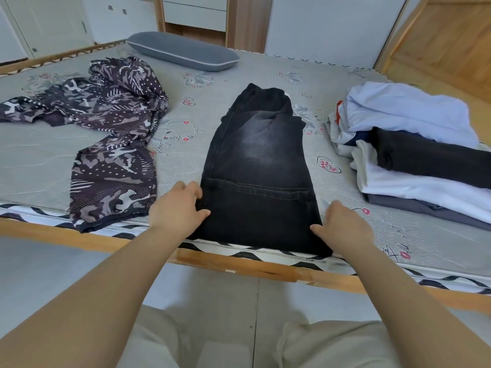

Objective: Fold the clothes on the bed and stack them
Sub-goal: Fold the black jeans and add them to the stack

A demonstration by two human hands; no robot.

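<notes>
A pair of black jeans [257, 168] lies folded lengthwise on the grey bed [39, 160], its near end at the bed's front edge. My left hand [178, 208] touches the jeans' left side with relaxed fingers. At the jeans' right side, my right hand [342, 229] rests with its thumb on the fabric. A dark patterned garment [111, 134] lies spread and unfolded to the left. On the right sits a stack of folded clothes [414, 152] in white, black, dark blue and pale blue.
A grey pillow [183, 51] lies at the far side of the bed. The wooden bed frame [239, 264] runs along the front edge. White cabinets and wooden posts stand behind the bed. Pale floor lies below me.
</notes>
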